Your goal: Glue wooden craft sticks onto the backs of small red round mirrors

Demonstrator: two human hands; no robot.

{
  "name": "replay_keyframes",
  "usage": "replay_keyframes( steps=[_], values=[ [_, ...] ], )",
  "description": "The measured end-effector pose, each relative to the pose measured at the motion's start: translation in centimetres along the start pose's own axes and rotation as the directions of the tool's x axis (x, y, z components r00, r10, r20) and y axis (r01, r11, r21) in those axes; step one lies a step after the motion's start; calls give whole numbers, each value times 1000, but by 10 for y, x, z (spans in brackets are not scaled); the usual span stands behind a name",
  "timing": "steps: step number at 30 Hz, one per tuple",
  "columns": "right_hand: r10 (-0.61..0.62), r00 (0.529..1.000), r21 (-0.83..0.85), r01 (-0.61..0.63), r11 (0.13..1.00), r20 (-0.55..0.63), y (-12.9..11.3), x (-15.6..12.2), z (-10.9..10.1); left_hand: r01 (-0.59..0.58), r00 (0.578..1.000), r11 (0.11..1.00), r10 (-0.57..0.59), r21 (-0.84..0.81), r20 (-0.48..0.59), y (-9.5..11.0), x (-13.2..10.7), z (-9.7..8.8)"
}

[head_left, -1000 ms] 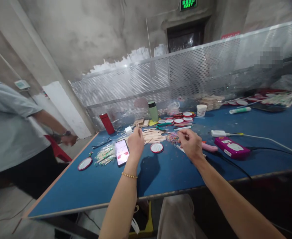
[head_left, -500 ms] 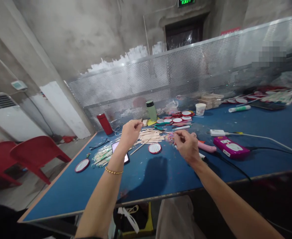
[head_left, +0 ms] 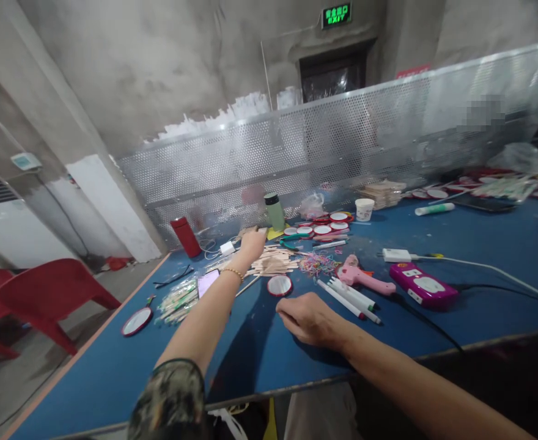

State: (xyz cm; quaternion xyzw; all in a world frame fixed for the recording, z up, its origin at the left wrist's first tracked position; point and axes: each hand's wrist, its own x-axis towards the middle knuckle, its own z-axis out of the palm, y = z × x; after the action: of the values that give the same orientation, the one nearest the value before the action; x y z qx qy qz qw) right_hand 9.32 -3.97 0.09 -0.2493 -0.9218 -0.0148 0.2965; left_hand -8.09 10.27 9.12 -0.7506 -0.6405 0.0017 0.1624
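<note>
Reaching far over the wooden craft sticks [head_left: 271, 263], the left hand [head_left: 252, 242] pinches something small, unidentifiable; the right hand [head_left: 308, 319] rests loosely curled, empty, bracing on the bench [head_left: 296, 354].

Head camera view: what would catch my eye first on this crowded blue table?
Probably the left hand, stretched far out over the pile of wooden sticks mid-table, while the right hand rests low on the blue table near the front edge. To the right lie a pink glue gun and a magenta power strip, with a small round mirror just in front of the sticks.
</note>
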Motion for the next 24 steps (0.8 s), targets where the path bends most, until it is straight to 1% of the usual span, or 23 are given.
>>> replay_keyframes(
  steps=[4,6,9,12,15,18,21,24],
  values=[
    [3,1000,-50,-3,999,-13,-1,1,-4,-36,999,999,36,19,16,13,31,27],
    [-8,1000,-64,9,998,9,-3,2,-7,-49,998,999,48,24,30,17,42,38],
    [4,999,-60,-1,998,45,-5,4,-11,-67,997,997,66,28,48,18,55,51],
    [12,998,-56,-8,998,61,-6,6,-15,-76,996,996,73,36,59,15,61,59],
    [5,996,-63,0,998,87,-6,8,-18,-83,994,996,80,41,69,11,64,62],
    [21,993,-81,-12,997,113,-5,10,-19,-112,992,993,110,38,63,9,64,60],
    [42,989,-99,-28,995,143,-5,11,-20,-136,990,990,135,32,45,6,60,53],
    [60,989,-113,-45,993,136,-5,10,-20,-117,993,993,117,34,13,1,53,39]
  ],
)
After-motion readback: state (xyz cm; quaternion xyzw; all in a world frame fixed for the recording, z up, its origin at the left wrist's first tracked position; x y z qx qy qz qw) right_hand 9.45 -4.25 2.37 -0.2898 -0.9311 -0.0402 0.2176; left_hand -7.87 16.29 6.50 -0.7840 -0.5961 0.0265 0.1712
